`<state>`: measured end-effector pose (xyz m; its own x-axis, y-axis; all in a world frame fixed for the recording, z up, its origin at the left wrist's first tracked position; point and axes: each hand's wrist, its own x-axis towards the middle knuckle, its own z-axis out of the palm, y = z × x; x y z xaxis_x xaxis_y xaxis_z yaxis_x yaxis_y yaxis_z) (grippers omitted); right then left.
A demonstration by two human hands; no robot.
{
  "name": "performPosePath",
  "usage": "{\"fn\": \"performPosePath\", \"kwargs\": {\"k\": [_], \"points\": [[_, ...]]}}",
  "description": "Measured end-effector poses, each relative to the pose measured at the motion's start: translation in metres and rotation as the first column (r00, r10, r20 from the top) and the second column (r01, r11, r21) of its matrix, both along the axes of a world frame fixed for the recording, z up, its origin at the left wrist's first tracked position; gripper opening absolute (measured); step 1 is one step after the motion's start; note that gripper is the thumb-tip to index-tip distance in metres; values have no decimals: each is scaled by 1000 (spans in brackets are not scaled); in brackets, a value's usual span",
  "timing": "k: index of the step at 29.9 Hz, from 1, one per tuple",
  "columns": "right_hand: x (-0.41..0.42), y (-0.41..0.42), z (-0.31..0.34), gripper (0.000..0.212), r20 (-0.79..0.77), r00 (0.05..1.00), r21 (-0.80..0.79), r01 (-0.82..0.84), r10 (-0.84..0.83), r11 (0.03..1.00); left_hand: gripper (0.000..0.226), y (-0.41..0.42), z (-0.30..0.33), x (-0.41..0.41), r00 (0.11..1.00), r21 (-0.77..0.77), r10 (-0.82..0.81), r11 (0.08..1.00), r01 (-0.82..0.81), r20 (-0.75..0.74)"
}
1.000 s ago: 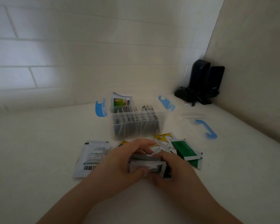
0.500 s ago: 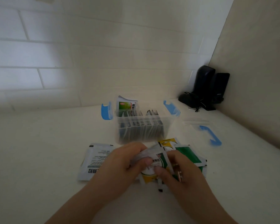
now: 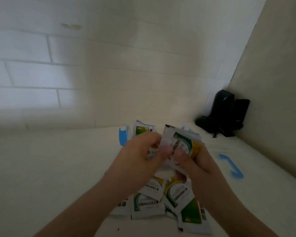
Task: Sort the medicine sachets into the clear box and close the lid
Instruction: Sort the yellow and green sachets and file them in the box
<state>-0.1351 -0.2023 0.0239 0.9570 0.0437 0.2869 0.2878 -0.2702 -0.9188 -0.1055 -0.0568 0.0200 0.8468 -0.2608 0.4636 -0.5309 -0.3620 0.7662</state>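
Both hands raised over the cream tabletop (image 3: 41, 168), meeting in front of the clear plastic box with blue latches (image 3: 122, 136), which is mostly hidden behind them. Left hand (image 3: 137, 156) curled, fingers pinching the left edge of a small bunch of white, green and yellow medicine sachets (image 3: 179, 142). Right hand (image 3: 193, 161) curled too, thumb and fingers clamped on the bunch's lower right. Bunch held upright and fanned, blurred by motion. One green-and-white sachet (image 3: 142, 130) sticking up out of the box at its left end. Loose pile of white, green and yellow sachets (image 3: 162, 200) lying flat on the table below the hands, overlapping each other. Clear lid with blue clip (image 3: 232, 166) lying flat to the right, apart from the box. Black device with cable (image 3: 224, 112) in the far right corner against the wall.
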Motion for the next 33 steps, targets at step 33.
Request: {"fn": "performPosePath", "kwargs": {"k": [33], "points": [[127, 56, 18, 33, -226, 972, -865, -234, 71, 445, 57, 44, -14, 83, 931, 638, -82, 749, -178, 357]]}}
